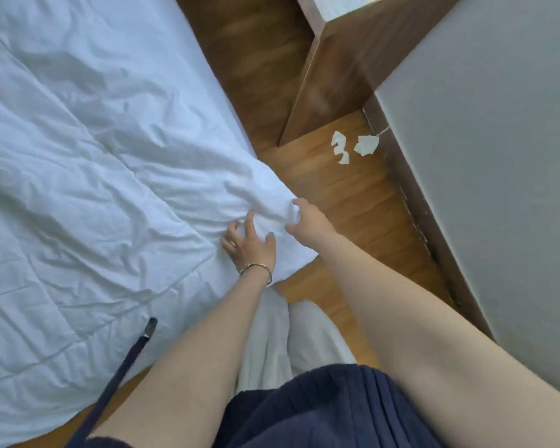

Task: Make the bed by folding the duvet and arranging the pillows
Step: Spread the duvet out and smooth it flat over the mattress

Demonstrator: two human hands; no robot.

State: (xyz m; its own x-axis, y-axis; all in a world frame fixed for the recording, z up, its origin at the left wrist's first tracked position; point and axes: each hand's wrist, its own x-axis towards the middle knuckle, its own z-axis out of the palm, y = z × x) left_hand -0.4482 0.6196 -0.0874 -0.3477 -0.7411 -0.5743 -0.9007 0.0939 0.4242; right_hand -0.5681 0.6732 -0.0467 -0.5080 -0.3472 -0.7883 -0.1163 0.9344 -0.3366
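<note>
I see both hands at the near right corner of the white duvet (88, 150), which lies spread over the bed on the left: my left hand (249, 244) digs curled fingers into the bunched cloth while my right hand (307, 218) pinches the corner tip above the wooden floor (353, 195)

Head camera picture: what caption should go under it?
Both hands, left hand and right hand, grip the white duvet corner beside the wooden floor.
</note>
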